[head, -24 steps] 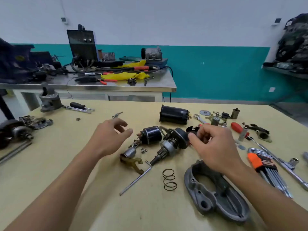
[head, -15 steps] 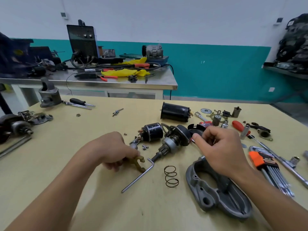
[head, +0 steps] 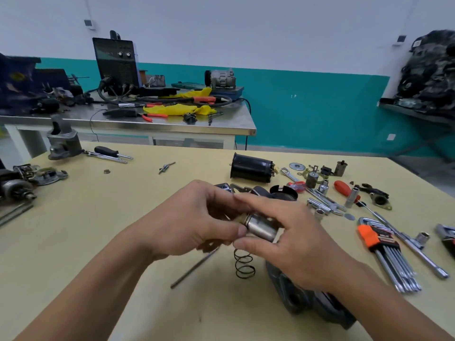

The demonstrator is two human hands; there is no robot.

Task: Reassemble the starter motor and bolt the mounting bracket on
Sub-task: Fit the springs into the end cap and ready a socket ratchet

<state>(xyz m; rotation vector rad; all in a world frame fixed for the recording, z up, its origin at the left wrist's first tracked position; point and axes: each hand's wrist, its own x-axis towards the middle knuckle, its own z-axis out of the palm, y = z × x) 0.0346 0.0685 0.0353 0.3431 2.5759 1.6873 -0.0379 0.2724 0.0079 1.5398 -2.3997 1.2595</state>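
A small shiny metal plunger cylinder (head: 263, 228) with a brass-coloured fork end is held above the table between both hands. My left hand (head: 197, 217) grips its left end; my right hand (head: 290, 232) pinches its body with thumb and fingers. Below them lie a black coil spring (head: 243, 265) and a long hex key (head: 194, 268). The grey cast mounting bracket (head: 307, 300) lies under my right wrist, mostly hidden. The black motor housing (head: 251, 168) lies farther back. The armature and solenoid are almost hidden behind my hands.
To the right lie an orange hex key set (head: 384, 252), a red-handled screwdriver (head: 343, 188), sockets, spanners and washers. At the left are a grey housing (head: 64, 141), a black screwdriver (head: 110, 151) and another starter (head: 14, 188). A steel bench (head: 128, 124) stands behind.
My left hand has picked the plunger with its fork up from the table and lifted it. My right hand left the armature and came over to grip the plunger too.
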